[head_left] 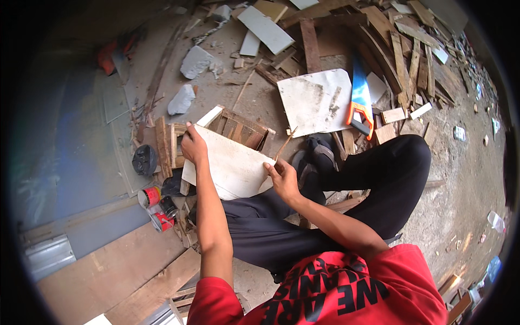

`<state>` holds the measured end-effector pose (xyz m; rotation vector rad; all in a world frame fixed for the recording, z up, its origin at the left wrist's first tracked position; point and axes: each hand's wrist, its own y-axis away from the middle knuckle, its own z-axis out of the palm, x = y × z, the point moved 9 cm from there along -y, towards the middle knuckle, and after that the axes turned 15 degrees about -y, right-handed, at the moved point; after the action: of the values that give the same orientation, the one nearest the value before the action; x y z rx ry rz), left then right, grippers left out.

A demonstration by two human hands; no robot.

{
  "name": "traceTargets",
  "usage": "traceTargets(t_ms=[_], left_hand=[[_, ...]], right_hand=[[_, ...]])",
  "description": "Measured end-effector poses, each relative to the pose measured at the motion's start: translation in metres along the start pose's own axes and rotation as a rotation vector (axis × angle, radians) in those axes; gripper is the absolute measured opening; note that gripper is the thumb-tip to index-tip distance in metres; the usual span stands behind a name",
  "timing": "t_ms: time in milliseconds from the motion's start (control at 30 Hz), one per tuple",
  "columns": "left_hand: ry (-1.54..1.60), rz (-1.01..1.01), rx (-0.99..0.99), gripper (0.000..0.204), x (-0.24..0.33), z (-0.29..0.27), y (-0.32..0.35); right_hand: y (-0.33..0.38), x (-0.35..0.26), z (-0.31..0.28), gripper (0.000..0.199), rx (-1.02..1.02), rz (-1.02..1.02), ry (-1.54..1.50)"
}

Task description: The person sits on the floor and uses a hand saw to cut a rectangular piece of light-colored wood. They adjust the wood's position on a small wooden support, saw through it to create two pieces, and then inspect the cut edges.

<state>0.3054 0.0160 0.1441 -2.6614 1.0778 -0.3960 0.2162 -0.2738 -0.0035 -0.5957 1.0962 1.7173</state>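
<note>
A white, rough-edged board rests slanted across my lap, with both hands on it. My left hand is closed on its upper left edge. At the right corner, my right hand pinches the board between thumb and fingers. A thin wooden sliver rises beside that corner; whether the fingers touch it I cannot tell. Partly hidden behind the board is a small slatted wooden box. A larger stained white sheet lies farther off, and a handsaw with an orange and black handle lies at its right edge.
Scrap planks are heaped at the far right. Grey rubble chunks lie at the far left. Red tins stand left of my knee, near a dark round lid-like thing. A brown wooden panel lies at the lower left.
</note>
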Motion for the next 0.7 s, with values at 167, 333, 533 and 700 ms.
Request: traceTargets(t_ms=[167,333,533,700], left_hand=[[0.509,-0.277,0.22,0.071,-0.082,-0.076,0.015],[1.368,-0.667,0.252,0.066,-0.116,-0.053,0.08],[1.643,-0.825,0.181,0.056,-0.152,0.101,0.148],[1.446,-0.806,-0.066,0.064,-0.141,0.12,0.146]], right_hand=[[0.031,-0.049,0.029,0.028,-0.103,-0.242,-0.084],[0.039,-0.136,0.045,0.033,-0.376,-0.62,0.37],[-0.015,-0.103,-0.006,0.014,-0.415,-0.656,0.705],[-0.03,-0.07,-0.029,0.016,-0.465,-0.564,0.835]])
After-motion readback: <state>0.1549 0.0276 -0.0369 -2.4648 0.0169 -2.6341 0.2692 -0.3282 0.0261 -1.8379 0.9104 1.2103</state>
